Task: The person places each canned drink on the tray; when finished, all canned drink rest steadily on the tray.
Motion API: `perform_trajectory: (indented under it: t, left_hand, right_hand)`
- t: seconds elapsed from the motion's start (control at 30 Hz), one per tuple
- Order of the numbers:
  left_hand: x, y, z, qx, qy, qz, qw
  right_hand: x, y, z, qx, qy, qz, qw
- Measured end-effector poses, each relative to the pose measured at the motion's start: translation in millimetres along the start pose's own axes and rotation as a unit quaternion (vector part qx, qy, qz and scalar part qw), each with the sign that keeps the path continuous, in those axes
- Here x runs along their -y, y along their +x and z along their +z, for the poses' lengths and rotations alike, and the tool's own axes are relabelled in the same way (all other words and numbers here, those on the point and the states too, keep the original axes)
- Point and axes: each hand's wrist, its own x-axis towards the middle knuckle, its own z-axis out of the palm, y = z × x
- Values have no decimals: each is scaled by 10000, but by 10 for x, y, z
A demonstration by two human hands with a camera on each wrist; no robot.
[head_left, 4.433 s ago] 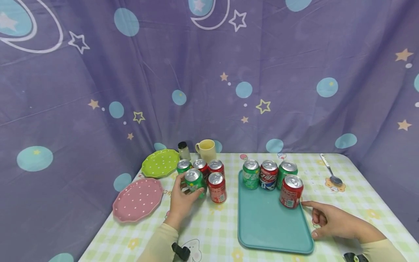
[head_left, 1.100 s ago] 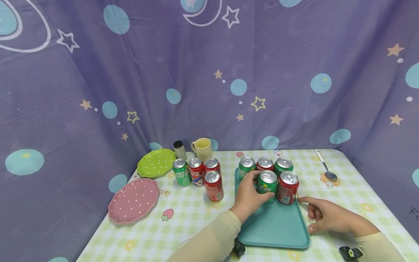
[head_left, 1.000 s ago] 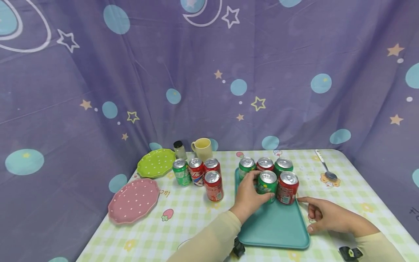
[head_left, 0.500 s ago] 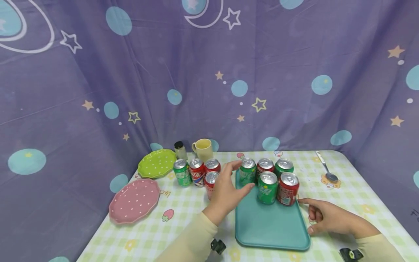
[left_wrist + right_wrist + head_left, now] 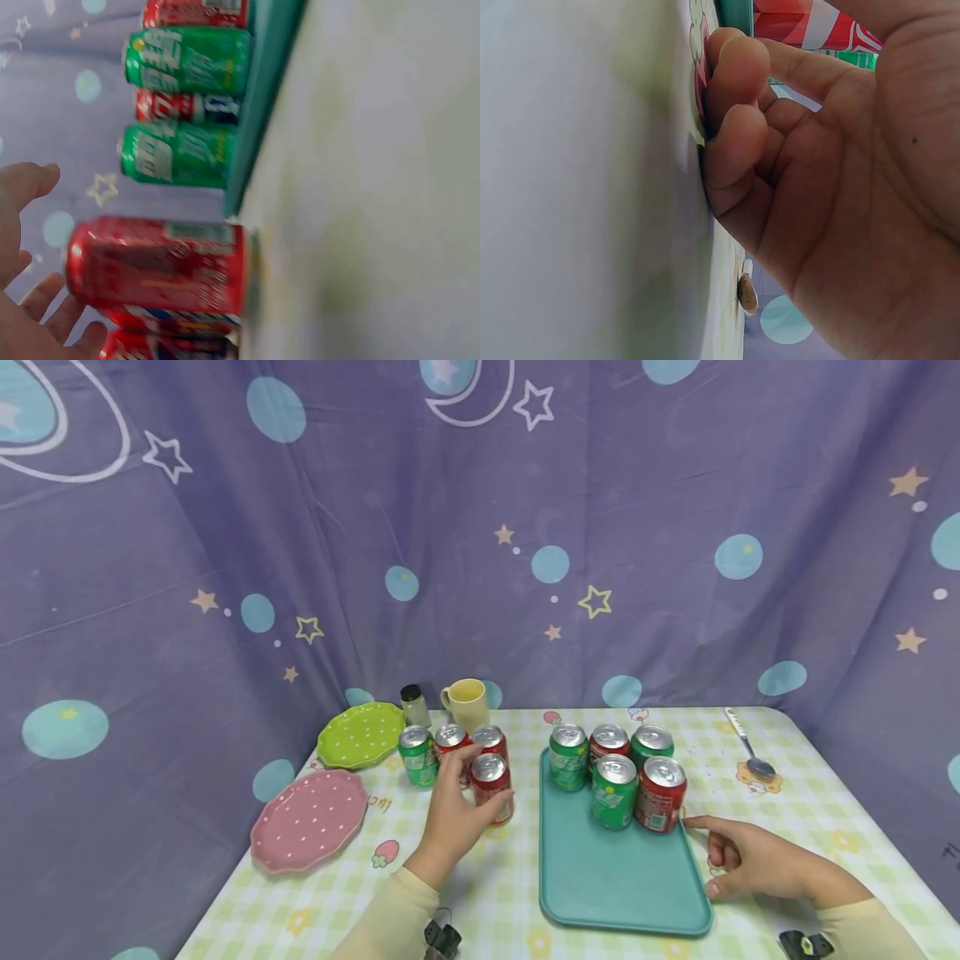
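My left hand (image 5: 455, 814) is spread beside a red soda can (image 5: 491, 787) on the left of the table. In the left wrist view its fingers stand apart from the red can's top end, thumb on one side. Behind that can are a green soda can (image 5: 417, 762) and two more red ones. On the teal tray (image 5: 622, 881), green and red cans stand grouped at the far end, a green can (image 5: 613, 797) and a red can (image 5: 660, 797) in front. My right hand (image 5: 757, 860) rests at the tray's right edge, index finger extended, other fingers loosely bent.
A pink plate (image 5: 309, 822) and a green plate (image 5: 362, 735) lie at the left. A black-lidded jar (image 5: 416, 708) and a yellow mug (image 5: 468, 706) stand behind the left cans. A spoon (image 5: 750, 747) lies at the far right. A purple curtain (image 5: 480, 527) hangs behind.
My left hand brought a green can from the left group onto the tray, let it go and moved back left to the red can. My right hand has stayed at the tray's edge.
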Motion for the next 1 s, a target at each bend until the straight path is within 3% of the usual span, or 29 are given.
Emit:
perform_trajectory:
  t: [0.23,0.47,1.0]
  left_hand:
    - [219,-26,4,153,-184,-355,9991]
    - [357,-44,30,462,-241,-1038,9932]
    - [477,-57,74,544,-494,-1258,9893]
  right_hand:
    - [2,0,10,-32,-30,3,10000]
    - [-14,12,1,-49,-174,8,9998]
    - [13,6,-5,-14,-165,-55,9998]
